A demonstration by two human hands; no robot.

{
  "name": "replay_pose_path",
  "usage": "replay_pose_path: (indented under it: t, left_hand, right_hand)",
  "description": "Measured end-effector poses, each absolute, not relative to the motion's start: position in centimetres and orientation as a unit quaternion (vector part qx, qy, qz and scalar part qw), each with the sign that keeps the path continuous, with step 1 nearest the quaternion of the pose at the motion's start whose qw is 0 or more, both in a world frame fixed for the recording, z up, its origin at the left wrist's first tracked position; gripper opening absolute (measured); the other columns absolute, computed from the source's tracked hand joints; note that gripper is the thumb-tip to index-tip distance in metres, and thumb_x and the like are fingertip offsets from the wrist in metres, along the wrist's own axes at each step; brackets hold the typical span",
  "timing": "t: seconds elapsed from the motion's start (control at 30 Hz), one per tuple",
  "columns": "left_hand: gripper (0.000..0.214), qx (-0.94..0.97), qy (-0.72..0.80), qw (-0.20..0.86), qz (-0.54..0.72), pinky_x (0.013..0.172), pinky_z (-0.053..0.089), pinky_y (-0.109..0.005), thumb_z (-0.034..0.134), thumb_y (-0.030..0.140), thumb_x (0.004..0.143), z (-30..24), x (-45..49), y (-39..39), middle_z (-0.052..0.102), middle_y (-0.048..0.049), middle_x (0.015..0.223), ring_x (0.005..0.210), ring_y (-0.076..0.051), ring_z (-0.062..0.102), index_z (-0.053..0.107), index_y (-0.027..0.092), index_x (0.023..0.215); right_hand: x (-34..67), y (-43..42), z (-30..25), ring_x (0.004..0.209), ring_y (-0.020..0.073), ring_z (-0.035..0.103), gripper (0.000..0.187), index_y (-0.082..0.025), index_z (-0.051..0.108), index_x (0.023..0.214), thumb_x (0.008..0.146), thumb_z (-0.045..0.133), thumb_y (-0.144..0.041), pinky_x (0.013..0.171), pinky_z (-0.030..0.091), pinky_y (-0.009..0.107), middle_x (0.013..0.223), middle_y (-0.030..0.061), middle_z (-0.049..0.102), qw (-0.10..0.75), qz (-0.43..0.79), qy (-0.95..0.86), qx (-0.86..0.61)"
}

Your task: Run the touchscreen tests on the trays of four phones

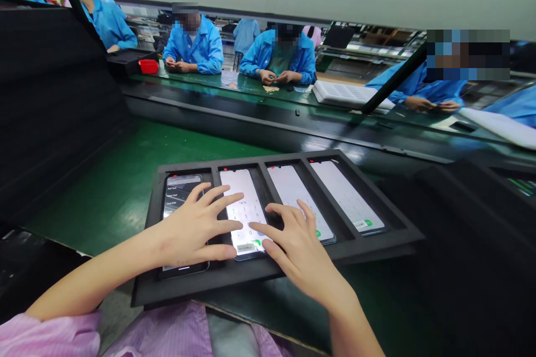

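Observation:
A black foam tray (379, 226) lies on the green bench and holds several phones side by side in slots. My left hand (195, 231) rests open over the leftmost phone (180, 189), whose dark screen shows a menu; its fingers reach onto the second phone (245, 209), which shows a white dial pad. My right hand (299, 248) is open with fingers spread; its forefinger touches the lower part of the second phone, and the other fingers lie over the third phone (293, 189). A fourth phone (347, 195) with a white screen lies untouched at the right.
A green conveyor (234, 86) runs across behind the bench. Beyond it several people in blue coats work with their hands. A red box (148, 66) and a white tray (343, 93) sit there. Black panels stand at my left (50, 106) and right (481, 245).

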State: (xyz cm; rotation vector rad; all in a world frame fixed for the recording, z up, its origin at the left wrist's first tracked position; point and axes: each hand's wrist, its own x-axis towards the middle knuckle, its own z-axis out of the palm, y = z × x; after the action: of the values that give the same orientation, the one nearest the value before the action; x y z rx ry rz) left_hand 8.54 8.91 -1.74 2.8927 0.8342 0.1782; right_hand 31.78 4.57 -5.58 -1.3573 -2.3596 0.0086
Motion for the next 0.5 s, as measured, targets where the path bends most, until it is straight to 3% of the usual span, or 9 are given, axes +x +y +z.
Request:
replay_pose_path:
  t: [0.17,0.37,0.5]
  left_hand:
    - [0.045,0.957,0.279,0.071,0.047,0.100,0.024,-0.063,0.036,0.053,0.089,-1.92,8.55,9.06,0.039,-0.0130,0.142,0.130,-0.039,0.032,0.061,0.027,0.115]
    - [0.045,0.958,0.269,0.065,0.072,0.101,0.024,-0.061,0.035,0.054,0.088,-2.16,8.45,8.97,0.039,-0.0125,0.142,0.129,-0.037,0.033,0.057,0.028,0.118]
    - [0.044,0.960,0.258,0.077,0.081,0.102,0.022,-0.060,0.035,0.056,0.088,-2.30,8.46,8.80,0.038,-0.0101,0.143,0.130,-0.036,0.032,0.058,0.031,0.116]
  right_hand:
    - [32.22,4.42,-5.77,0.104,0.0200,0.049,0.039,-0.029,0.065,0.105,0.095,0.027,-0.028,0.104,0.024,0.053,0.104,0.0062,0.053,0.251,0.006,-0.828,-0.501]
    - [32.04,4.39,-5.84,0.091,0.0174,0.052,0.042,-0.024,0.067,0.082,0.093,0.027,-0.020,0.100,0.028,0.049,0.091,0.0044,0.054,0.289,-0.001,-0.809,-0.512]
    - [32.02,4.43,-5.90,0.089,0.0169,0.052,0.040,-0.023,0.066,0.078,0.092,0.029,-0.019,0.099,0.028,0.048,0.088,0.0036,0.054,0.293,-0.003,-0.807,-0.512]
